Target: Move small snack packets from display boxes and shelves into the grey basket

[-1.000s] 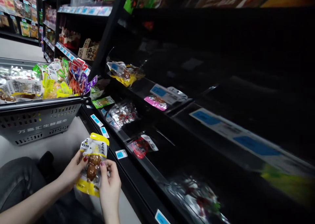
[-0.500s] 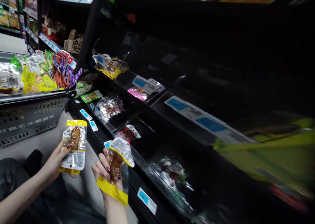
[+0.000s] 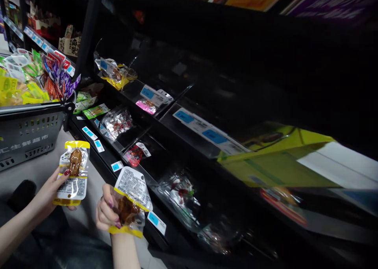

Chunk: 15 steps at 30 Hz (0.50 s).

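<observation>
My left hand [image 3: 57, 190] is closed around a sealed snack packet [image 3: 75, 162], clear with yellow ends and a white label, a brown piece of food showing inside. There may be more than one packet in that grip; I cannot tell. In my right hand [image 3: 106, 212] is a similar snack pouch [image 3: 130, 210], tilted, its white printed panel facing up and its brown content behind clear film. Both hands are low, in front of the shelves. A grey shopping basket [image 3: 32, 133] full of colourful snack packets [image 3: 32, 80] stands at the left.
Dark shelving [image 3: 236, 84] with clear dividers and price tags [image 3: 211, 131] runs along the right. Silver packets [image 3: 116, 123], a red packet [image 3: 136, 154] and a yellow-trimmed pack [image 3: 118, 78] lie in its compartments. A yellow-green box [image 3: 265, 164] sits at the right, blurred.
The view has swung right, so basket and shelves sit further left. My right hand has turned its pouch, with the white panel now more face-on. My left hand still grips its packet.
</observation>
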Available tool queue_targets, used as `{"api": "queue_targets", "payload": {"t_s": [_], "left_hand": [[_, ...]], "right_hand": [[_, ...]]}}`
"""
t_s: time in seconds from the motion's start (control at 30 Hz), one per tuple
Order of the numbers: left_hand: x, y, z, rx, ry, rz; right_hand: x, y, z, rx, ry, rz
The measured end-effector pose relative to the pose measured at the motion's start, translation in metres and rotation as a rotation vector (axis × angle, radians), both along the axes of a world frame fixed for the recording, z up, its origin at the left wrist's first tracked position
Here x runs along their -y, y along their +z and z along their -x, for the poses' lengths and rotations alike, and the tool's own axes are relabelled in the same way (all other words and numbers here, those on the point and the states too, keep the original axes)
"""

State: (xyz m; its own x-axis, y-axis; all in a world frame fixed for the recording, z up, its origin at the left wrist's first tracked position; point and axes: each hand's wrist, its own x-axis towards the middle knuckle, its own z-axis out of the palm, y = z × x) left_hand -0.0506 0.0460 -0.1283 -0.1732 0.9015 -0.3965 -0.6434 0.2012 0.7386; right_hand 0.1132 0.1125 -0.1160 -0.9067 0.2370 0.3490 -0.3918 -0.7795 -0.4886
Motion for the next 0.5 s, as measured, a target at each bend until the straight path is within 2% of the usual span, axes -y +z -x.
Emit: {"api": "queue_targets", "payload": {"t_s": [0.17,0.37,0.5], "left_hand": [[0.0001,-0.0022,0.0002,-0.014,-0.013,0.005],[0.0009,-0.0006,-0.0006,-0.03,-0.009,0.01],[0.0006,0.0003,-0.0006,-0.027,-0.004,0.015]], "right_hand": [[-0.0002,-0.0003,-0.0015,0.008,0.086,-0.056],[0.006,0.0036,0.0005,0.19,0.021,-0.063],[0.0078,0.0055,0.0011,0.237,0.02,-0.051]]}}
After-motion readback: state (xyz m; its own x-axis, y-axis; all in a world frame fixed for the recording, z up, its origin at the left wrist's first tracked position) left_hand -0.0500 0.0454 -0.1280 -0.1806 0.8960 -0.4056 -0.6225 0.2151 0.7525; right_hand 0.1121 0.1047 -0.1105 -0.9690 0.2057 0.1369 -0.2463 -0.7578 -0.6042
